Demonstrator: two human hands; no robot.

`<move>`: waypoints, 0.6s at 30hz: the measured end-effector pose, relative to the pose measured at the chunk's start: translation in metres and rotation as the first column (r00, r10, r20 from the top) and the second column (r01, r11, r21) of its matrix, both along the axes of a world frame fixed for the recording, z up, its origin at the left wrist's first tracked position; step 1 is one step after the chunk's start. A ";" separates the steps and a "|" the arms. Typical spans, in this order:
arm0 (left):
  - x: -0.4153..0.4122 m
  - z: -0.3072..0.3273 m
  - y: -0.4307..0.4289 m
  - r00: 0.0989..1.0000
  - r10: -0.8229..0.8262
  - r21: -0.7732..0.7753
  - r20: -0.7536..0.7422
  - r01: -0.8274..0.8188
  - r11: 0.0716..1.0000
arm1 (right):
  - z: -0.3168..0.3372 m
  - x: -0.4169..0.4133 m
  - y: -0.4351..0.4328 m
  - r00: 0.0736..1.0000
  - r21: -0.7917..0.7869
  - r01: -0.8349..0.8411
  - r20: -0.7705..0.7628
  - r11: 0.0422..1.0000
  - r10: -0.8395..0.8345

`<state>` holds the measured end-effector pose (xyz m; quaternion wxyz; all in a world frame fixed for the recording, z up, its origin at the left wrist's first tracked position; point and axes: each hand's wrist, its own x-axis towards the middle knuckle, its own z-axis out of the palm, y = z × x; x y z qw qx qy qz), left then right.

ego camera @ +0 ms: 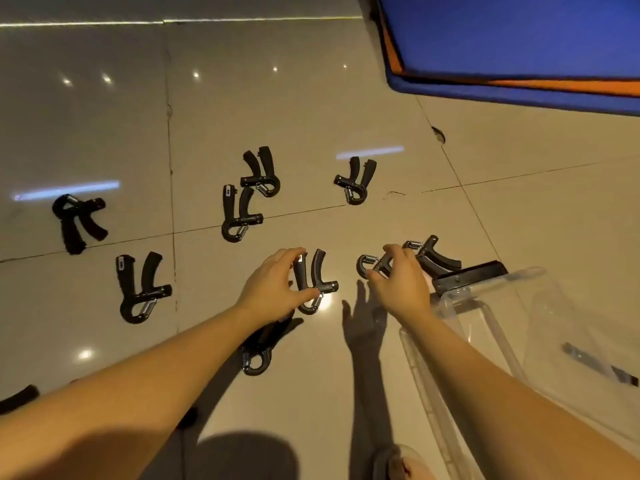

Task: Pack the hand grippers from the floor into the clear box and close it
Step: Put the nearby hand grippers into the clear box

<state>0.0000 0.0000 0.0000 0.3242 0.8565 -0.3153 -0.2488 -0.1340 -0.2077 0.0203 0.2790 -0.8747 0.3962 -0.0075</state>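
Several black hand grippers with metal springs lie scattered on the tiled floor. My left hand (273, 284) pinches one hand gripper (316, 282) at the centre, fingers and thumb curled round its handle. My right hand (398, 282) grips another hand gripper (372, 264) just to the right. A further hand gripper (434, 256) lies behind my right hand. The clear box (502, 327) stands open at the lower right, with a dark latch (467, 277) on its near corner. One hand gripper (258, 351) lies partly under my left forearm.
More hand grippers lie at the left (79, 221), lower left (142, 289), centre (239, 214), behind it (261, 173) and further right (355, 180). A blue and orange mat (519, 46) fills the top right. A cracked tile joint (438, 135) runs nearby.
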 end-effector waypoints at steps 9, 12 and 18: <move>0.010 -0.112 -0.034 0.965 -0.221 0.149 0.142 0.200 0.968 | -0.119 -0.002 -0.012 0.972 -0.114 0.045 -0.226 0.993 -0.070; 0.015 -0.118 -0.030 0.951 -0.280 0.172 0.129 0.256 0.951 | -0.130 -0.007 -0.008 0.968 -0.182 0.032 -0.241 0.983 -0.077; 0.020 -0.111 -0.006 0.910 -0.388 0.328 0.145 0.326 0.886 | -0.132 -0.024 0.017 0.964 -0.262 -0.018 -0.260 0.965 -0.053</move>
